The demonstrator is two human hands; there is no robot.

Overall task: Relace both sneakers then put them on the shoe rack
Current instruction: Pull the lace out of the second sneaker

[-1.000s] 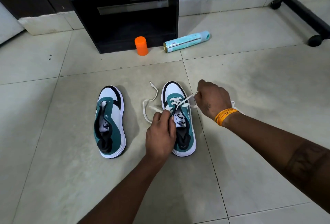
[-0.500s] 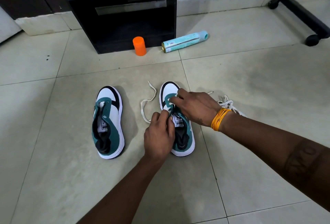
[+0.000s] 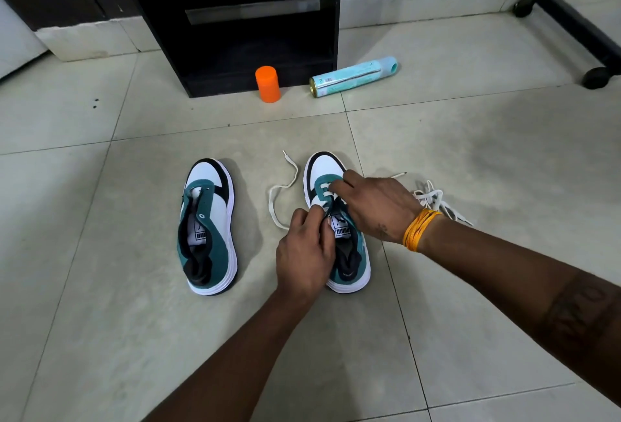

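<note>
Two teal, white and black sneakers stand on the tiled floor, toes pointing away. The left sneaker [image 3: 208, 226] has no lace. The right sneaker [image 3: 339, 216] carries a white lace [image 3: 280, 186] through its front eyelets, with one loose end curling over the floor on its left. My left hand [image 3: 307, 253] pinches the lace by the tongue. My right hand [image 3: 373, 206] lies across the shoe with its fingertips on the lace at the front eyelets. A second white lace [image 3: 437, 201] lies bunched on the floor behind my right wrist.
A black shelf unit [image 3: 235, 18] stands at the back. An orange cap [image 3: 267, 83] and a light blue spray can [image 3: 353, 77] lying on its side sit before it. A black wheeled frame [image 3: 578, 24] is at the far right.
My right hand stopped pulling the lace out to the right and came back over the toe of the right sneaker. My left hand stayed by the tongue.
</note>
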